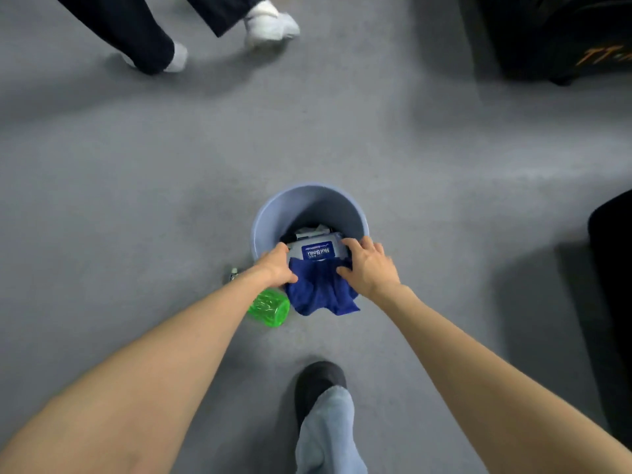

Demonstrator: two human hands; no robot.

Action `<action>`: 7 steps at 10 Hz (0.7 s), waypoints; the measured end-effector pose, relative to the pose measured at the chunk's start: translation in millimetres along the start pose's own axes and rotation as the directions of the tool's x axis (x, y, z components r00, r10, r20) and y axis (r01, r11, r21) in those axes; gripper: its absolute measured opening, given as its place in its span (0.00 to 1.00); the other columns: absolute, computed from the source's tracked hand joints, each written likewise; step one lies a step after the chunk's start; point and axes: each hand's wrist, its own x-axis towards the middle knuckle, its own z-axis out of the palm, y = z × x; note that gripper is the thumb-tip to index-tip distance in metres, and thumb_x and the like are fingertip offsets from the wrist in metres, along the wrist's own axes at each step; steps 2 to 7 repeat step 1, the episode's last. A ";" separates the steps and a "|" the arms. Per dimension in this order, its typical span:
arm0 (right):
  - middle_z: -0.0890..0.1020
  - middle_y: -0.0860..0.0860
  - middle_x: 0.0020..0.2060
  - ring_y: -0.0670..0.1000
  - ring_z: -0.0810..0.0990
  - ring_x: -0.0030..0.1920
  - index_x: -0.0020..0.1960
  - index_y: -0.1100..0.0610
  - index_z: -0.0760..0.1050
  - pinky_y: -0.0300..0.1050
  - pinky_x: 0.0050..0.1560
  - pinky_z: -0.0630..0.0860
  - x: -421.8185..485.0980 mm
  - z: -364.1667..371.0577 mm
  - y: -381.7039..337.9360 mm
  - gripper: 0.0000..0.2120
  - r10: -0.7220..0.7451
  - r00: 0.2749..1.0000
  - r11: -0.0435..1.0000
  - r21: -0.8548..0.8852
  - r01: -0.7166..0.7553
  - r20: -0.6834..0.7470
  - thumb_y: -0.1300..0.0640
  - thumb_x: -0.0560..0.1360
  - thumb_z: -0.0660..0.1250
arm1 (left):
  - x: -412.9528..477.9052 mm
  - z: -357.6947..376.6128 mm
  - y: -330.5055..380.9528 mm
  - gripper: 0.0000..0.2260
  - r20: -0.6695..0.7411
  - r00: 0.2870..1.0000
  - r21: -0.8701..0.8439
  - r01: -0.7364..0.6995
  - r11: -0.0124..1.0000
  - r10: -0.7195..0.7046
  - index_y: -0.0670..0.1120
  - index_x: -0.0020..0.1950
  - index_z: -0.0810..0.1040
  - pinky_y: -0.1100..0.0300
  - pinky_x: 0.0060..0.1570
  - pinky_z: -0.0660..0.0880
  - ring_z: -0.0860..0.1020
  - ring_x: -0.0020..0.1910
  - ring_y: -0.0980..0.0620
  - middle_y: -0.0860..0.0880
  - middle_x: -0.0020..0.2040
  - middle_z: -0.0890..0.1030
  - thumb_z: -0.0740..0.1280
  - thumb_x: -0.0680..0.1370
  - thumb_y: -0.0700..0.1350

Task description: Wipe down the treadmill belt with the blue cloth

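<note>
Left hand (277, 265): curled, gripping upper edge of blue cloth (319, 292). Right hand (369, 265): fingers spread, resting on cloth and wipes pack (316, 250). Cloth: draped over near rim of bucket (307, 203). Green spray bottle (270, 307): lying alongside.
</note>
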 end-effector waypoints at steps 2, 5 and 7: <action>0.69 0.58 0.62 0.60 0.66 0.63 0.68 0.56 0.66 0.54 0.62 0.67 -23.1 -16.6 3.3 0.21 0.049 0.997 0.998 0.048 -0.052 0.063 0.54 0.77 0.61 | -20.8 -7.7 12.8 0.25 0.007 1.000 0.096 -0.016 0.995 0.016 0.43 0.67 0.69 0.55 0.61 0.71 0.75 0.61 0.45 0.42 0.61 0.77 0.71 0.71 0.40; 0.69 0.58 0.62 0.60 0.66 0.63 0.68 0.56 0.66 0.54 0.62 0.67 -23.1 -16.6 3.3 0.21 0.049 0.997 0.998 0.048 -0.052 0.063 0.54 0.77 0.61 | -20.8 -7.7 12.8 0.25 0.007 1.000 0.096 -0.016 0.995 0.016 0.43 0.67 0.69 0.55 0.61 0.71 0.75 0.61 0.45 0.42 0.61 0.77 0.71 0.71 0.40; 0.69 0.58 0.62 0.60 0.66 0.63 0.68 0.56 0.66 0.54 0.62 0.67 -23.1 -16.6 3.3 0.21 0.049 0.997 0.998 0.048 -0.052 0.063 0.54 0.77 0.61 | -20.8 -7.7 12.8 0.25 0.007 1.000 0.096 -0.016 0.995 0.016 0.43 0.67 0.69 0.55 0.61 0.71 0.75 0.61 0.45 0.42 0.61 0.77 0.71 0.71 0.40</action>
